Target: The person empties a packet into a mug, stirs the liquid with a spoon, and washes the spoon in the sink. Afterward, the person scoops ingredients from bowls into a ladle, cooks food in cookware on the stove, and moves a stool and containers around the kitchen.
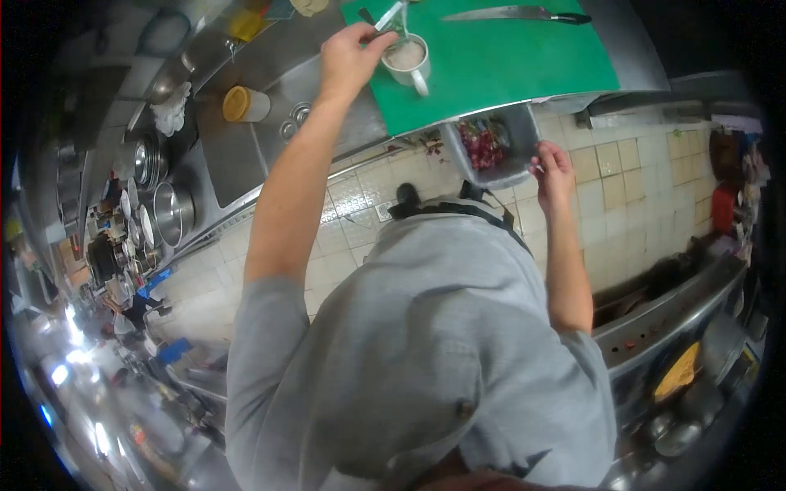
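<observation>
My left hand (354,56) is closed at the rim of a white mug (415,74), its fingertips pinching a thin utensil whose kind I cannot make out. Something pale and grainy fills the mug, and a clear or whitish strip (390,16) rises beside it. The mug stands on a green cutting board (499,74). Beside the right rim of a grey bin (463,164), my right hand (553,168) has its fingers curled together. Whether it grips the rim or something small is unclear. Dark red scraps (481,146) lie inside the bin.
A long knife (517,14) lies at the board's far edge. To the left are a steel sink (286,90) and a yellow-lidded tub (246,105). Steel bowls (172,213) stand at far left. Behind on the right runs another steel counter (655,327); the floor is tiled.
</observation>
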`<state>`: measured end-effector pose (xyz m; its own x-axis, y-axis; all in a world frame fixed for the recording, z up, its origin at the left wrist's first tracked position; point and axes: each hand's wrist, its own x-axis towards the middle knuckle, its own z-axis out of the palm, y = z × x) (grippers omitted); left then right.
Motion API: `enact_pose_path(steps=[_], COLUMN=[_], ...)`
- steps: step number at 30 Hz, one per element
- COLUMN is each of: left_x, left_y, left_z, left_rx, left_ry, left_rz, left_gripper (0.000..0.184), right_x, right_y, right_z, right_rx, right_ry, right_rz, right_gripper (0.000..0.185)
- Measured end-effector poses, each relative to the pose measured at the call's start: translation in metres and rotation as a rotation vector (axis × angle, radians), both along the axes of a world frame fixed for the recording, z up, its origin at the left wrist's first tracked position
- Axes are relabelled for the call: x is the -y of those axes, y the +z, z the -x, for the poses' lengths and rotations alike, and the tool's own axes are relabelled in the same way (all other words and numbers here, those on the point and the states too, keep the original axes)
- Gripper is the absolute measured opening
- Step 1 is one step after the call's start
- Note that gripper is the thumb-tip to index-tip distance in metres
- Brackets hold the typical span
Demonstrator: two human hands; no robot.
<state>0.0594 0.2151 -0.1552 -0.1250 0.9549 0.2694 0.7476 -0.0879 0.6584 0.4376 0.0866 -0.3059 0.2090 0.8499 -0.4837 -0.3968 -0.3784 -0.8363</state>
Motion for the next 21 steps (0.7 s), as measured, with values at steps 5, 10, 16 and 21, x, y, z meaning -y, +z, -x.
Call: enact_pose_path(steps=[5, 10, 16, 21], left_x=[-0.003, -0.006, 0.001, 0.001], left_y=[-0.008, -0.023, -0.015, -0.012], left_z=[-0.003, -0.004, -0.011, -0.01], left_rx=[-0.034, 0.139, 0.146, -0.014], left_ry=[-0.011, -0.043, 0.014, 0.04], left_rz=[-0.029, -0.12, -0.031, 0.021], left_gripper=[0.027, 0.019, 0.025, 0.029], right_x=[0.013, 0.029, 0.045, 0.055], right_y=[-0.016, -0.025, -0.032, -0.035], right_z=[-0.005, -0.013, -0.022, -0.026], right_rx=[-0.007, -0.003, 0.021, 0.047], right_ry=[-0.011, -0.027, -0.088, -0.1], right_rz=[0.035, 0.066, 0.103, 0.118], right_gripper=[0.018, 0.019, 0.018, 0.019])
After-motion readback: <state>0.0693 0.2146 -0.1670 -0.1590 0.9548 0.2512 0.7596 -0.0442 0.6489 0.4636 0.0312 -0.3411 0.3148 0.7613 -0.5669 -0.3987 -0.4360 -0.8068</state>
